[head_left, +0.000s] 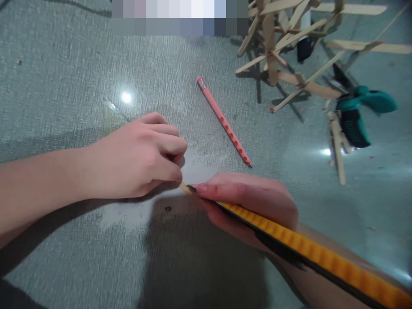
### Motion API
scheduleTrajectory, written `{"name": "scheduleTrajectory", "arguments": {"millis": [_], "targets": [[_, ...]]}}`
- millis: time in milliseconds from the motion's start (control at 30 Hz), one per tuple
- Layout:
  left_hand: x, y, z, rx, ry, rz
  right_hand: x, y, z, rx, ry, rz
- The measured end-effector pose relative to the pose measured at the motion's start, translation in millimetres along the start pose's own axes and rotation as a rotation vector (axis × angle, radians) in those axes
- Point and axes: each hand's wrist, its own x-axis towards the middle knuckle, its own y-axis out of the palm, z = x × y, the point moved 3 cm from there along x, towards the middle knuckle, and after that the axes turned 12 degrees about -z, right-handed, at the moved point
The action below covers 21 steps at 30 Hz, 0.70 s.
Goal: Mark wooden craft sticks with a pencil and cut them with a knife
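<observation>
My left hand (141,156) is closed on a small wooden stick (185,187), whose end sticks out past the thumb and fingertip. My right hand (251,201) grips a long orange and black cutter (289,238), its fingers near the blade end. The dark tip of the cutter meets the end of the stick, between the two hands. Beyond them a pink pencil (225,124) lies slantwise, its point toward my right hand.
At the top right stands a structure of crossed wooden sticks (272,47). Teal and black pliers (354,116) lie beside it, with loose stick pieces (337,150) near their handles. A textured grey cloth (64,86) covers the table.
</observation>
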Motion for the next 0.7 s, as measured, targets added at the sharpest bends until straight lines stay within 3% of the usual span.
{"name": "scheduleTrajectory", "arguments": {"millis": [167, 400, 567, 700], "targets": [[-0.3, 1.4, -0.2, 0.018, 0.01, 0.009, 2.3, 2.1, 2.9, -0.062, 0.005, 0.015], [0.3, 3.0, -2.2, 0.062, -0.031, 0.032, -6.3, -4.9, 4.1, -0.07, 0.052, -0.126], [-1.0, 1.7, -5.7, 0.069, 0.048, 0.034, -11.2, -10.2, -2.0, -0.069, 0.065, -0.286], [-1.7, 1.3, -5.1, 0.018, 0.08, 0.033, -8.9, -7.3, -1.4, -0.057, 0.076, -0.227]]}}
